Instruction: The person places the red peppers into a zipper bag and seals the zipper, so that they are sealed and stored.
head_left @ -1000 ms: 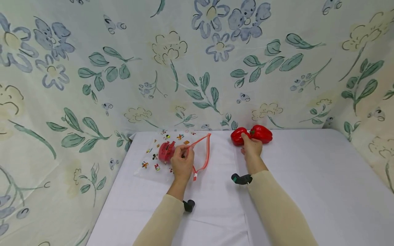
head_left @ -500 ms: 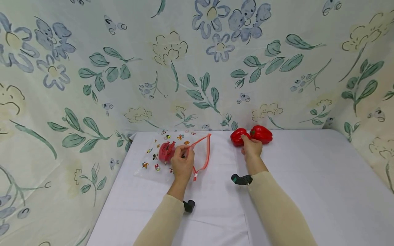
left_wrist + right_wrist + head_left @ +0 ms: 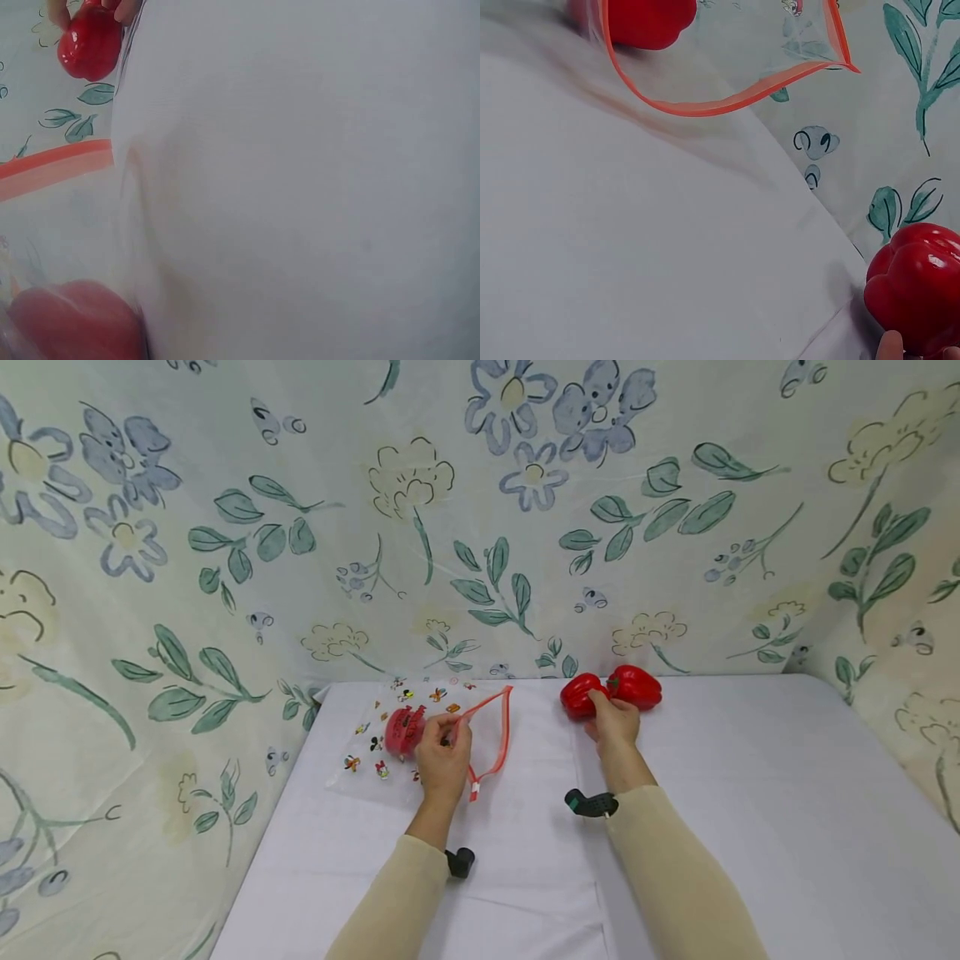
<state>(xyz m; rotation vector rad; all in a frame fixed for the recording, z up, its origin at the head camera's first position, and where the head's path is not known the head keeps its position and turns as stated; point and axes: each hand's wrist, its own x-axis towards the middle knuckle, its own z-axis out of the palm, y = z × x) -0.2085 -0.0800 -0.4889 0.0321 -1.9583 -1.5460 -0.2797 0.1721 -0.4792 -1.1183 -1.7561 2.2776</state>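
In the head view my left hand (image 3: pixel 444 758) pinches the orange-edged mouth of a clear zip bag (image 3: pixel 382 768) printed with small cartoon figures. Inside the bag lies a red bell pepper (image 3: pixel 403 731), blurred through the plastic in the left wrist view. The bag's orange rim (image 3: pixel 697 109) gapes in the right wrist view. My right hand (image 3: pixel 618 731) grips a second red bell pepper (image 3: pixel 579 697) near the table's back edge. A third red bell pepper (image 3: pixel 636 687), its green stem showing, lies right beside it. In the left wrist view, fingers hold a red pepper (image 3: pixel 90 45).
A white cloth covers the table (image 3: pixel 750 793). Behind it hangs a floral curtain (image 3: pixel 420 552), close to the back edge and along both sides. Black wrist cameras (image 3: pixel 592 802) are strapped at both wrists.
The pepper in my right hand has shifted very slightly toward me. My left hand and the bag stay in place.
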